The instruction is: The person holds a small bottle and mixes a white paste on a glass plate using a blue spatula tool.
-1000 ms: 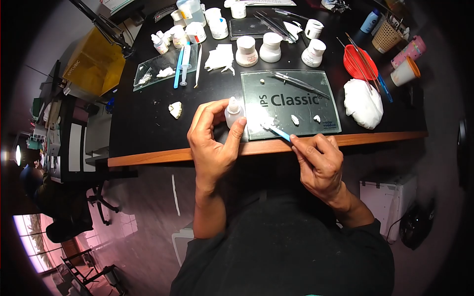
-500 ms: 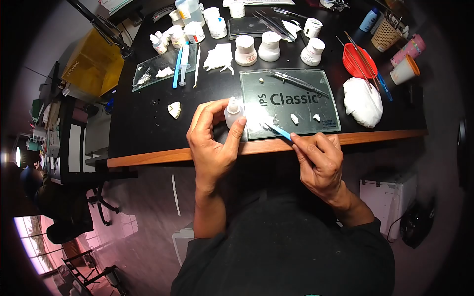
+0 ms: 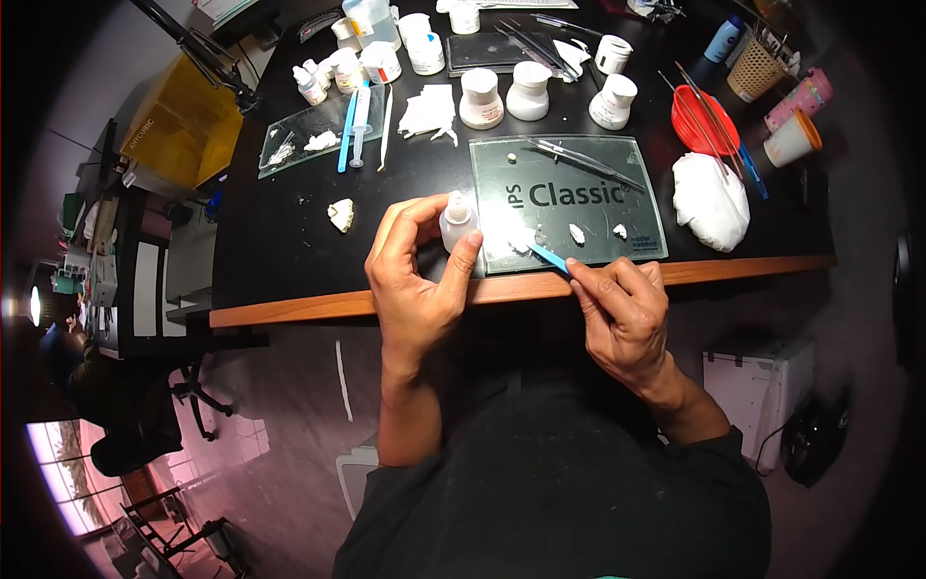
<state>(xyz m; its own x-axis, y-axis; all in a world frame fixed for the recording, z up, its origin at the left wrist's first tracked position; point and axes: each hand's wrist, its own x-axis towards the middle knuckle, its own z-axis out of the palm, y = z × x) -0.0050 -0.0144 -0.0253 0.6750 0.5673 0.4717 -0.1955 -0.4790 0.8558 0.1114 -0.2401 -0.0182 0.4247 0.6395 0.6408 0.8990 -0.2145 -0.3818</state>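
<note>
My left hand (image 3: 417, 265) is wrapped round a small translucent dropper bottle (image 3: 457, 224), held upright at the left edge of the glass slab (image 3: 579, 159). Between the fingers of my right hand (image 3: 625, 314) is a blue spatula (image 3: 551, 258), its tip touching a patch of white paste (image 3: 521, 241) on the slab. Two smaller white dabs lie to the right of that patch, the nearer being a white dab (image 3: 577, 234). Metal tweezers (image 3: 584, 162) rest across the slab's upper part.
White jars (image 3: 480, 99) stand behind the slab. A crumpled white cloth (image 3: 710, 201) and a red bowl (image 3: 702, 118) lie to the right. At left are a smaller glass plate (image 3: 289, 145), a syringe (image 3: 361, 121) and a dental cast piece (image 3: 340, 215). Tissues (image 3: 426, 111) lie between.
The spatula tip has shifted slightly right and down across the white paste. My left hand and the bottle have stayed almost still.
</note>
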